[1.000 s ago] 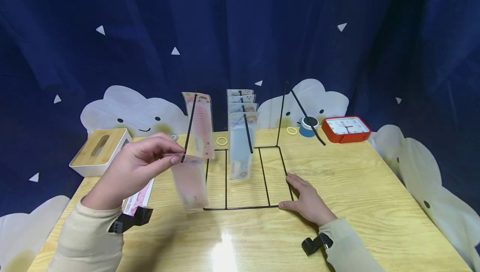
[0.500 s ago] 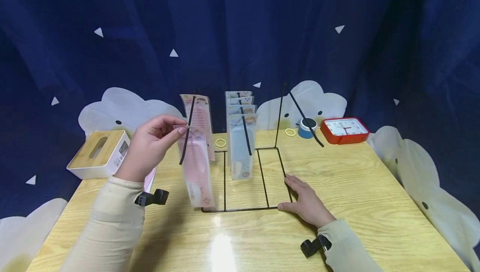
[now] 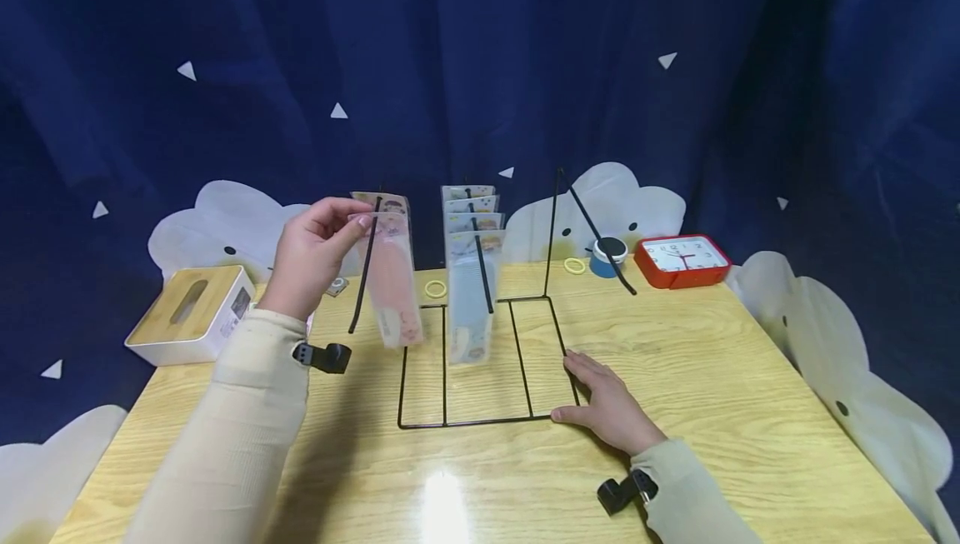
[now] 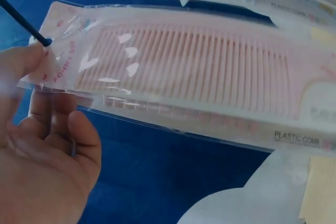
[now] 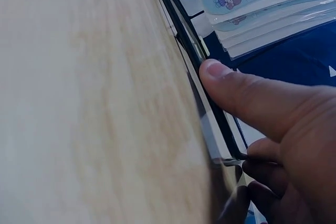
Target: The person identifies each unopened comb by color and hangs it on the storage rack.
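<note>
In the head view my left hand (image 3: pixel 303 257) pinches the top of a clear-packaged pink comb (image 3: pixel 395 290) at the left hook (image 3: pixel 363 277) of a black wire rack (image 3: pixel 495 421). The left wrist view shows the hook passing through the top of the pink comb's packet (image 4: pixel 184 72). Behind it hangs another pink comb packet (image 3: pixel 380 199), mostly covered. Several blue comb packets (image 3: pixel 471 302) hang in a row on the middle hook. My right hand (image 3: pixel 611 402) rests at the rack base's front right corner, its thumb (image 5: pixel 247 93) touching the front bar.
The rack's right hook (image 3: pixel 596 232) slants toward me with nothing on it. A white tissue box with a wooden lid (image 3: pixel 191 311) stands at left. Behind the rack are yellow rings (image 3: pixel 436 289), a blue jar (image 3: pixel 606 259) and a red clock (image 3: pixel 682 261).
My left hand has slid the pink comb packet from the left hook's front tip back along it, near the packet behind. The right hand has kept its place on the rack.
</note>
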